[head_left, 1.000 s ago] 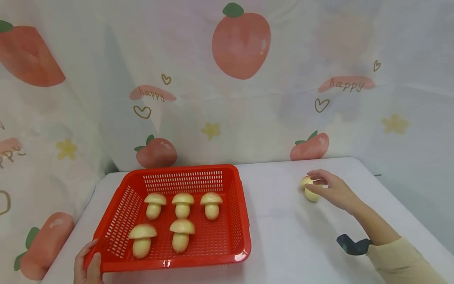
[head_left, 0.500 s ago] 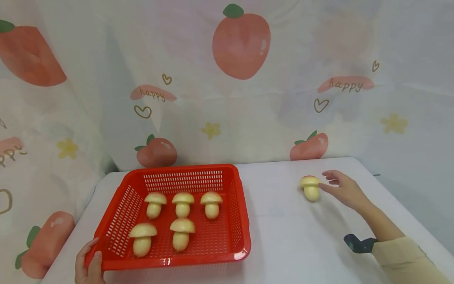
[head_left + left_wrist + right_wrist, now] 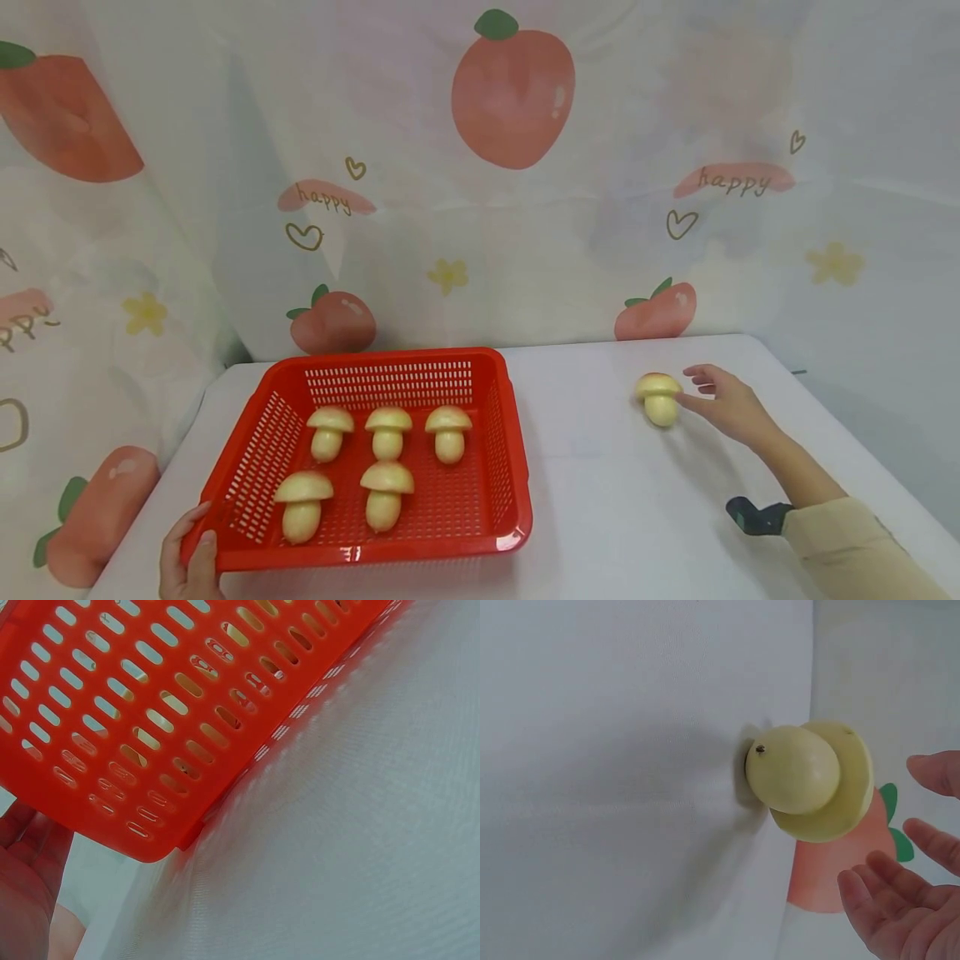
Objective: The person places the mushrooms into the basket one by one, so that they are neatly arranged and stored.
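Note:
My left hand [image 3: 189,560] grips the near left corner of a red plastic basket [image 3: 360,553], thumb over the rim; the left wrist view shows the slotted basket wall [image 3: 161,675] beside those fingers. Inside lie several pale yellow toy mushrooms [image 3: 387,500] in two rows, caps toward the back. One more mushroom [image 3: 660,400] lies on the table to the right, its cap also pointing back. My right hand [image 3: 731,406] hovers just right of it, fingers loosely bent and holding nothing. In the right wrist view the mushroom's rounded stem end [image 3: 793,769] faces the camera, apart from the fingers.
A white-covered table [image 3: 592,508] carries everything. A pale curtain printed with fruit [image 3: 513,100] stands along the back and left side. A dark wrist strap piece [image 3: 757,517] juts from the right sleeve.
My right hand has drawn back to the right from the loose mushroom, uncovering it; over the last half second it barely moves. The left hand and the basket stay in place.

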